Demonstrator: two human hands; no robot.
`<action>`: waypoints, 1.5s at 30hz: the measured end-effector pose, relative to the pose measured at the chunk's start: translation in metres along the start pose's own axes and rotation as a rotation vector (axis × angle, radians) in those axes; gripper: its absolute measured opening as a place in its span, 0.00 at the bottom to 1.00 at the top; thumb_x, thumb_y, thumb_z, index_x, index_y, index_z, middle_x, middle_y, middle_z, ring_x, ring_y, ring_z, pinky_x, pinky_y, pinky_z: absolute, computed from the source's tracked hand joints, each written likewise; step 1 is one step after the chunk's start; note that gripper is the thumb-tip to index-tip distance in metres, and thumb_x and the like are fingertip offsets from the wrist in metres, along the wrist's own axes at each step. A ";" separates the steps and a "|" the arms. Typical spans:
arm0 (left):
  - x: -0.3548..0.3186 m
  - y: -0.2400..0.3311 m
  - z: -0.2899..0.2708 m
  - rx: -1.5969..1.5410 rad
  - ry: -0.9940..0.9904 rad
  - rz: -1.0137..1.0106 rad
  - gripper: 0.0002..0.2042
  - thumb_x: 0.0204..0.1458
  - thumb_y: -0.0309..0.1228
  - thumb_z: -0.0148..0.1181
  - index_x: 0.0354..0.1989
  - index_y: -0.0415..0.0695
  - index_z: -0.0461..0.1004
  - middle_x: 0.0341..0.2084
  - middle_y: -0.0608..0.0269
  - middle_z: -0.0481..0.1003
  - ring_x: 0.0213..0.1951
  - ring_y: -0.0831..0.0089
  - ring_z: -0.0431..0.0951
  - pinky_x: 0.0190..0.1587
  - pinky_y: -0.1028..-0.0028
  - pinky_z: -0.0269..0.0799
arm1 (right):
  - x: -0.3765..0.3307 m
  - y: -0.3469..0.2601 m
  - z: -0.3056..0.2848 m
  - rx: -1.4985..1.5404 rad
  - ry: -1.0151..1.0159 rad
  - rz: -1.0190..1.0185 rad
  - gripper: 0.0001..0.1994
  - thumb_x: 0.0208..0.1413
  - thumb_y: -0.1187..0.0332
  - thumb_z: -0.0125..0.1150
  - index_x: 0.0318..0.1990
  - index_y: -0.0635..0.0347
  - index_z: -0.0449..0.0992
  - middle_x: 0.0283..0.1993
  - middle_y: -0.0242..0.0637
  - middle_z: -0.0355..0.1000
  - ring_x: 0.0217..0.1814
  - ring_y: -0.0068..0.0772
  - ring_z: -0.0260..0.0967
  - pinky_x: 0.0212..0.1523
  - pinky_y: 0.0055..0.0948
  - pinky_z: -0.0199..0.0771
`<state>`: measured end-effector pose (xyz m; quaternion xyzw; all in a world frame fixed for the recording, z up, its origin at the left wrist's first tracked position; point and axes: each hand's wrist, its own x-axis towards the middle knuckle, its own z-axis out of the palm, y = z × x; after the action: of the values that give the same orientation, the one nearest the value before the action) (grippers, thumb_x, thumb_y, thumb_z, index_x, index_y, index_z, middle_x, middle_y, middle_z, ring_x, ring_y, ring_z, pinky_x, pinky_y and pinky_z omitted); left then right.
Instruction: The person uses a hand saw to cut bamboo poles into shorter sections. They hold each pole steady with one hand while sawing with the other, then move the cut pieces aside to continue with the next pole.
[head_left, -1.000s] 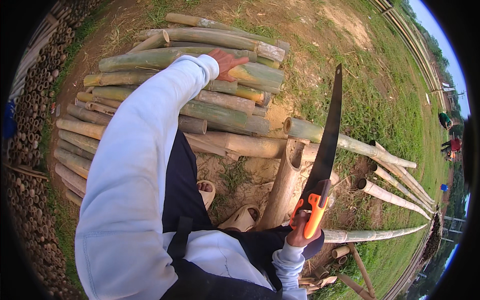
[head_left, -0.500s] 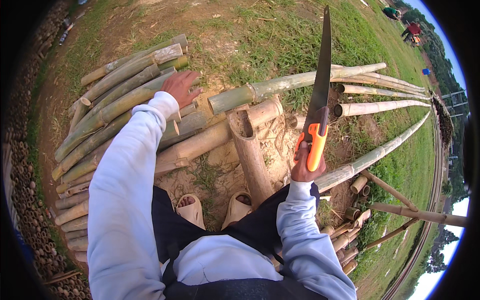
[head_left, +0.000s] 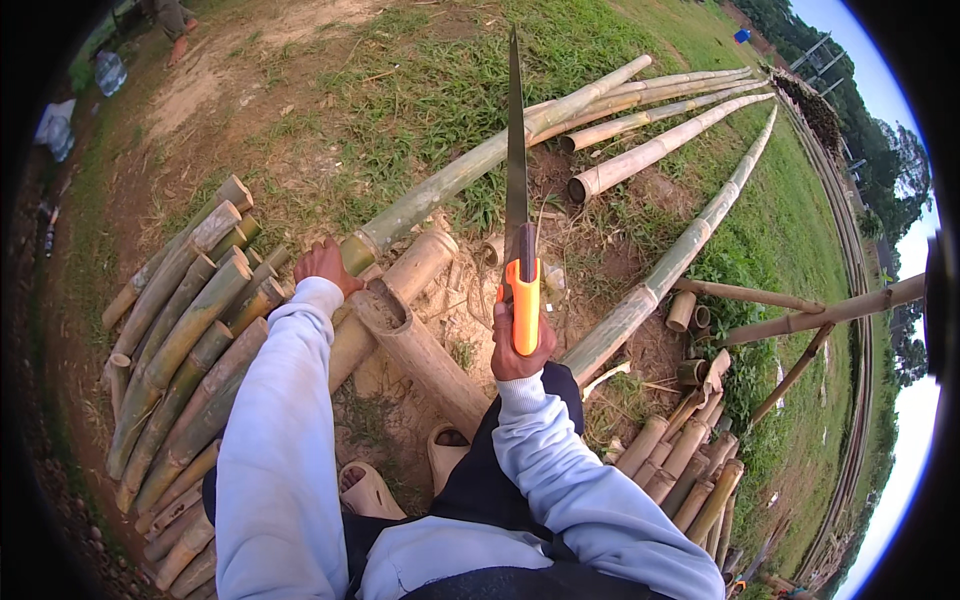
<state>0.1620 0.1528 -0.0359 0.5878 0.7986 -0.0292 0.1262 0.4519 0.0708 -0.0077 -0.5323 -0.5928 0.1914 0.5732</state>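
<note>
The handsaw [head_left: 516, 190] has a long, dark grey blade, which narrows toward its tip, and a bright orange handle; its teeth are too fine to make out. It is just above the middle of the view, toward 12 o'clock. The green bamboo pole [head_left: 450, 187] is round, ringed by nodes, and more yellowish at its near end.

The right hand [head_left: 523, 345] is closed around the handle, and its forearm slants up toward 11 o'clock. The left arm reaches up toward 12 o'clock, and the left hand [head_left: 328, 268] lies with bent fingers at the pole's near end; I cannot tell if it grips or only touches.

The blade points to 12 o'clock, with its long axis almost vertical in the view. The pole's long axis runs from the left hand toward 2 o'clock, passing behind the blade.
</note>
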 end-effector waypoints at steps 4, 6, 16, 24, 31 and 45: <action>0.009 -0.004 -0.001 -0.050 -0.137 -0.038 0.40 0.37 0.50 0.78 0.58 0.42 0.70 0.51 0.49 0.79 0.56 0.50 0.77 0.58 0.57 0.72 | 0.000 -0.009 0.000 -0.033 -0.047 -0.041 0.11 0.56 0.75 0.66 0.46 0.67 0.80 0.28 0.44 0.75 0.26 0.38 0.76 0.31 0.33 0.74; 0.004 -0.004 0.001 -0.021 -0.115 0.024 0.38 0.39 0.49 0.76 0.57 0.43 0.70 0.49 0.49 0.80 0.54 0.49 0.78 0.58 0.56 0.71 | 0.001 -0.012 0.003 -0.041 -0.034 -0.071 0.10 0.56 0.75 0.67 0.45 0.67 0.80 0.27 0.44 0.74 0.26 0.39 0.75 0.30 0.34 0.73; -0.104 -0.088 -0.036 0.049 0.033 0.167 0.28 0.41 0.44 0.73 0.46 0.37 0.74 0.35 0.42 0.82 0.42 0.47 0.83 0.47 0.55 0.76 | -0.008 -0.011 0.011 -0.096 -0.002 -0.108 0.06 0.59 0.73 0.64 0.41 0.65 0.79 0.26 0.39 0.75 0.26 0.32 0.74 0.30 0.32 0.72; -0.230 -0.305 -0.012 0.173 0.237 0.177 0.30 0.34 0.40 0.77 0.45 0.39 0.71 0.37 0.47 0.78 0.43 0.47 0.79 0.49 0.55 0.72 | -0.006 -0.021 0.020 -0.010 0.063 -0.141 0.06 0.59 0.72 0.66 0.39 0.65 0.80 0.23 0.38 0.73 0.23 0.29 0.72 0.29 0.29 0.71; -0.296 -0.382 0.018 0.275 0.337 0.188 0.40 0.34 0.45 0.78 0.56 0.36 0.69 0.44 0.49 0.74 0.48 0.51 0.76 0.58 0.56 0.67 | -0.012 -0.007 0.024 -0.029 -0.039 0.015 0.10 0.60 0.73 0.65 0.46 0.67 0.80 0.29 0.40 0.78 0.29 0.30 0.76 0.34 0.30 0.74; -0.253 -0.442 0.075 0.385 0.358 0.117 0.46 0.35 0.43 0.78 0.64 0.39 0.62 0.54 0.50 0.69 0.58 0.52 0.69 0.66 0.55 0.60 | -0.017 -0.018 0.005 -0.093 -0.014 -0.099 0.07 0.58 0.73 0.65 0.42 0.67 0.80 0.28 0.44 0.77 0.28 0.39 0.78 0.34 0.34 0.74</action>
<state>-0.1738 -0.2336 -0.0932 0.6418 0.7527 -0.0689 -0.1297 0.4368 0.0516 -0.0023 -0.5269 -0.6306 0.1387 0.5527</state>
